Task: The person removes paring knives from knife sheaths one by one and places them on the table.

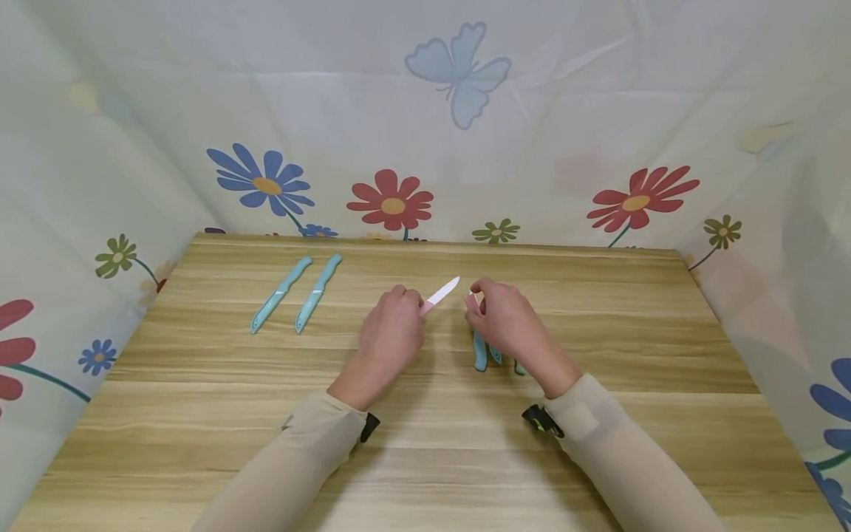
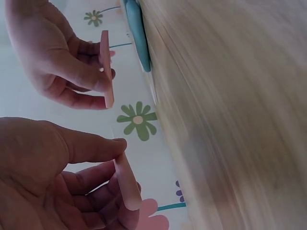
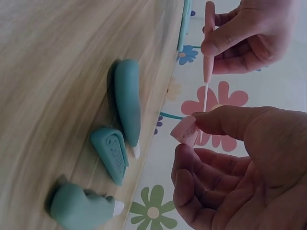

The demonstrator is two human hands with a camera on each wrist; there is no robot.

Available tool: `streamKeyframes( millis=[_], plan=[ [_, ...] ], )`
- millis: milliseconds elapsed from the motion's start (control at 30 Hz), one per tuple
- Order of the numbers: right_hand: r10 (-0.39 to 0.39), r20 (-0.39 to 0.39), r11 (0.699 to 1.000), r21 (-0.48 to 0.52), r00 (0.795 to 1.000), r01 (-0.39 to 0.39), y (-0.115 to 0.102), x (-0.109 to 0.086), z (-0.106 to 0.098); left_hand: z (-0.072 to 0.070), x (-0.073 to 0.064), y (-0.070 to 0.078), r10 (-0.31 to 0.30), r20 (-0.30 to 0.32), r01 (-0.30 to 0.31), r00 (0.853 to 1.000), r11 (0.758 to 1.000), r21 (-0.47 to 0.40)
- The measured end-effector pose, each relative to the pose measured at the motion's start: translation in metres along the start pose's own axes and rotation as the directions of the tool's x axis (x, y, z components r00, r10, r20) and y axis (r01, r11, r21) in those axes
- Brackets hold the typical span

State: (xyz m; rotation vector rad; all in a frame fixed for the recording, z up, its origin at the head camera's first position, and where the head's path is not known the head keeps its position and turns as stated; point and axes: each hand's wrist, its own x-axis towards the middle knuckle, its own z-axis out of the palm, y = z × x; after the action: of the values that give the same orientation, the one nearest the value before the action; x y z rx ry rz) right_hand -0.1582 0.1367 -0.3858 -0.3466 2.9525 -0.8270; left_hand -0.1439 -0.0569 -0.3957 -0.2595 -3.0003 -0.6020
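My left hand (image 1: pixel 392 325) grips the pink handle of a small paring knife (image 1: pixel 443 290), its white blade bare and pointing up and right. The handle (image 2: pixel 127 184) lies between thumb and fingers in the left wrist view. Pinched in my right hand (image 1: pixel 508 314) is a pink blade sheath (image 3: pixel 186 132), apart from the handle. In the right wrist view the thin blade runs toward this sheath. On the table under my right hand lie a teal knife handle (image 3: pixel 127 100), a teal sheath (image 3: pixel 111 151) and a green knife handle (image 3: pixel 81 208), with bits of white blade showing at both handles.
Two teal sheathed knives (image 1: pixel 281 295) lie side by side, slanted, at the table's back left. The wood-grain table (image 1: pixel 425 473) ends at the back against a white curtain (image 1: pixel 299 89) printed with flowers and a butterfly. Similar curtain hangs at both sides.
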Motion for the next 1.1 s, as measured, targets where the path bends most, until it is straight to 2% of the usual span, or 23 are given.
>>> streamKeyframes(
  millis=[233,500,800,1100],
  plan=[
    [0.041,0.033,0.999,0.016,0.999,-0.041,-0.005,0.003,0.004,0.004,0.001,0.002,-0.019,0.04,0.02,0.999,0.999,-0.036],
    [0.092,0.038,0.996,-0.024,0.995,-0.091,-0.009,0.009,0.01,0.009,0.001,0.006,-0.012,0.04,0.014,0.999,0.998,-0.065],
    [0.149,0.068,0.986,-0.084,0.986,-0.143,-0.015,0.015,0.019,0.019,-0.001,0.008,-0.004,0.055,0.008,0.998,0.996,-0.088],
    [0.204,0.128,0.978,-0.063,0.971,-0.197,-0.021,0.02,0.028,0.024,-0.001,0.013,0.004,0.078,0.003,0.997,0.996,-0.091]
  ],
)
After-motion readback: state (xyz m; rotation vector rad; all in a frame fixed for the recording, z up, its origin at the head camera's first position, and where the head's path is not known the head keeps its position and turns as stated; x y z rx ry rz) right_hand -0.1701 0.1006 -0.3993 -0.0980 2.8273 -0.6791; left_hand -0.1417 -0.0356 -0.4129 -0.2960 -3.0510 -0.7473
